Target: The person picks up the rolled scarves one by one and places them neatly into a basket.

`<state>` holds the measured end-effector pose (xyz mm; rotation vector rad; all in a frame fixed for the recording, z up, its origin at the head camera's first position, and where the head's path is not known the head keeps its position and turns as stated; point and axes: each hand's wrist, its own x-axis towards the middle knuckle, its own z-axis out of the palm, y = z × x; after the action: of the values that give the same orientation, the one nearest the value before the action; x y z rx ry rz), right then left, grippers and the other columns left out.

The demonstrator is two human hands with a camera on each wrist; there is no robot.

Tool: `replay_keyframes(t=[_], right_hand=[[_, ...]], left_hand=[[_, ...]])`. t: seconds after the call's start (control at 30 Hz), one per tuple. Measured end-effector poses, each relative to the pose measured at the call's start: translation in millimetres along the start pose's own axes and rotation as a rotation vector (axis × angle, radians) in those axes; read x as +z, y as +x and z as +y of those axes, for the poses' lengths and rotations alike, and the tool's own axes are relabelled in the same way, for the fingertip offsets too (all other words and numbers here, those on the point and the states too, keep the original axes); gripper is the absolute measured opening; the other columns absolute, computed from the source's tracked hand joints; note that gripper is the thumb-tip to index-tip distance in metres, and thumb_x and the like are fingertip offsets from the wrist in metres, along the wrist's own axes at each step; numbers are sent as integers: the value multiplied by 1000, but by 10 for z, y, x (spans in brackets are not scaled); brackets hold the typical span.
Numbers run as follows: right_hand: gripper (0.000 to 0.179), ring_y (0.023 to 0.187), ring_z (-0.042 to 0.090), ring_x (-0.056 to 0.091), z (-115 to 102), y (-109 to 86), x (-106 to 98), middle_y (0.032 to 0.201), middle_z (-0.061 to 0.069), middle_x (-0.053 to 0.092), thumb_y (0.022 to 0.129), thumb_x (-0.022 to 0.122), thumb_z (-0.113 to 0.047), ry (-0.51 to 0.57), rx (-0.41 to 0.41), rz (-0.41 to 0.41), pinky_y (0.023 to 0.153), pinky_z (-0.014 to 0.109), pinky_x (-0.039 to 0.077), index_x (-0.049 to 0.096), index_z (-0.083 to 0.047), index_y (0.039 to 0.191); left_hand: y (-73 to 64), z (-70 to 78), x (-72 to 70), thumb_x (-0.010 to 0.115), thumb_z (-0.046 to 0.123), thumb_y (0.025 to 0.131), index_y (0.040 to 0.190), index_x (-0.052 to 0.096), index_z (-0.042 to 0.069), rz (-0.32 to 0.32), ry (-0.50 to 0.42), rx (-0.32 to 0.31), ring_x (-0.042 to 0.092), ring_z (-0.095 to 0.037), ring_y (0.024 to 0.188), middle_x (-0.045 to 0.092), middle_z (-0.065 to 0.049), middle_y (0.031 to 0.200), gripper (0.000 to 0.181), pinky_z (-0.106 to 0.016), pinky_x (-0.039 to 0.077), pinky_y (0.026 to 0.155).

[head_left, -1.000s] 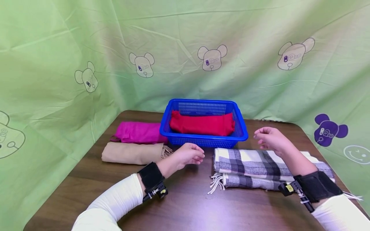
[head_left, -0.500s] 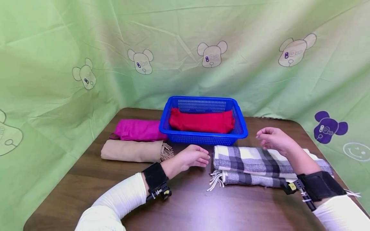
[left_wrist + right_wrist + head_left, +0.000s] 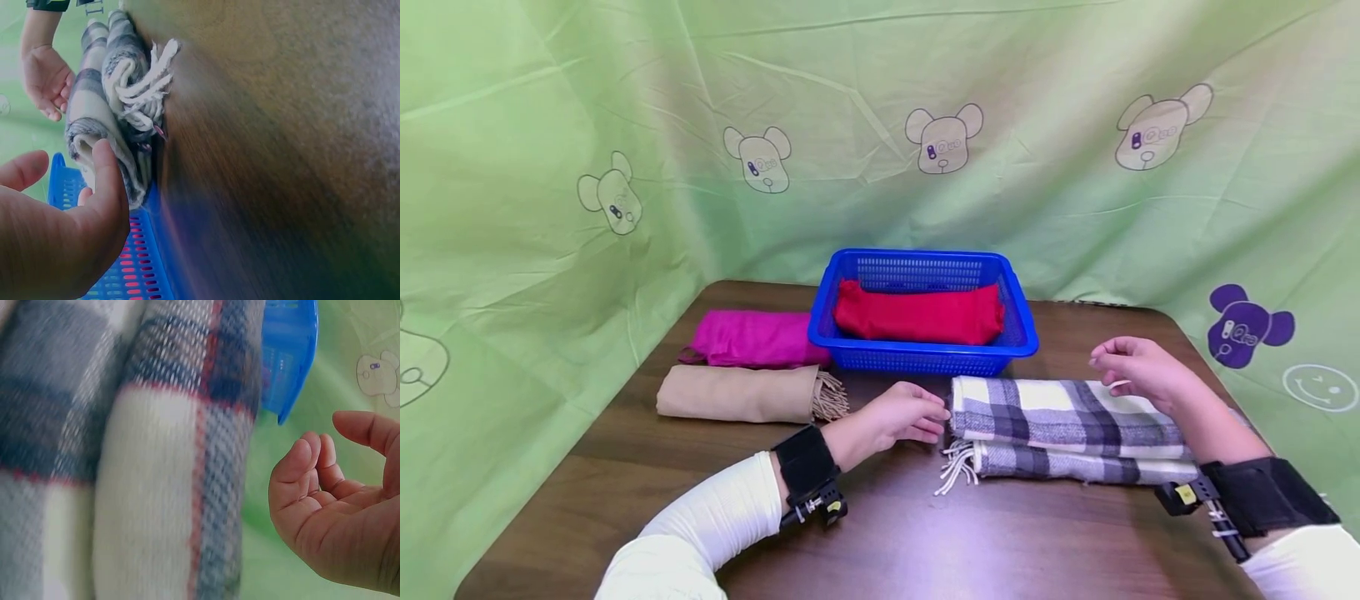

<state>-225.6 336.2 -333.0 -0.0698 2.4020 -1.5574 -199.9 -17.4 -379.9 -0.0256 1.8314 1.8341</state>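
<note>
A folded grey, white and black plaid scarf (image 3: 1060, 417) with white fringe lies on the right of the table. My left hand (image 3: 904, 417), fingers loosely bent, reaches the scarf's left end; in the left wrist view its fingertips overlap the rolled edge of the plaid scarf (image 3: 94, 106). Over the scarf's far right part hovers my right hand (image 3: 1150, 373), fingers loosely curled around nothing. The right wrist view has that hand (image 3: 337, 512) beside the thick plaid folds (image 3: 150, 487), with a gap between. Neither hand holds anything.
Behind the scarf stands a blue plastic basket (image 3: 925, 360) containing a folded red cloth (image 3: 919, 317). To its left lie a folded magenta cloth (image 3: 756, 337) and a rolled beige scarf (image 3: 737, 394) with fringe. A green curtain (image 3: 850, 200) hangs around the wooden table (image 3: 887, 533).
My left hand has moved right, up to the left end of the plaid scarf. The right hand has shifted right along its far side. The cloths and basket stay in place.
</note>
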Motion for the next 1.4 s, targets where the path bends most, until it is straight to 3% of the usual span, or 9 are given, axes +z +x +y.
replay_keyframes(t=[0.3, 0.73, 0.93, 1.1, 1.23, 1.33, 1.4], right_hand=[[16, 72, 11, 58, 98, -114, -193, 88, 0, 57, 98, 51, -9, -69, 14, -21, 63, 31, 57, 50, 4, 107], [13, 73, 14, 59, 232, -256, -478, 89, 1, 59, 98, 51, -5, -103, 8, -29, 65, 31, 57, 51, 5, 107], [9, 74, 12, 60, 278, -357, -658, 88, -4, 62, 100, 49, -7, -119, 14, -25, 64, 31, 57, 57, -7, 103], [21, 77, 12, 61, 364, -434, -837, 90, -7, 62, 102, 43, -5, -112, -8, -83, 65, 31, 57, 60, -18, 100], [24, 81, 7, 61, 409, -481, -970, 93, -13, 60, 102, 42, -7, -171, 3, -95, 69, 31, 57, 60, -23, 101], [14, 84, 4, 60, 443, -492, -1061, 96, -14, 61, 102, 46, -12, -231, 38, -61, 72, 31, 57, 59, -13, 106], [17, 85, 3, 58, 470, -499, -1117, 96, -13, 61, 101, 48, -16, -261, 63, -40, 72, 31, 56, 58, -4, 110]], left_hand=[[11, -10, 22, 67, -1, 85, 105, 59, -7, 42, -5, -7, 64, -21, 71, 68, -22, 95, 23, -36, 60, 70], [35, -35, 47, 67, -2, 84, 112, 55, -9, 61, -7, -13, 63, -24, 76, 65, -16, 91, 31, -39, 60, 73], [32, -43, 67, 68, 0, 83, 112, 53, -7, 65, -11, -22, 64, -28, 80, 63, -15, 93, 33, -42, 59, 74], [32, -49, 106, 70, 2, 82, 116, 50, -7, 53, -11, -45, 65, -35, 91, 59, -20, 100, 41, -46, 59, 72], [26, -55, 160, 70, 3, 81, 122, 47, -8, 42, -4, -52, 64, -40, 97, 58, -21, 103, 48, -48, 59, 70], [18, -62, 204, 71, 5, 82, 128, 44, -8, 38, 7, -53, 62, -44, 100, 59, -21, 105, 55, -48, 59, 68], [11, -63, 232, 71, 5, 82, 130, 41, -7, 40, 19, -53, 63, -44, 99, 59, -21, 105, 58, -49, 59, 67]])
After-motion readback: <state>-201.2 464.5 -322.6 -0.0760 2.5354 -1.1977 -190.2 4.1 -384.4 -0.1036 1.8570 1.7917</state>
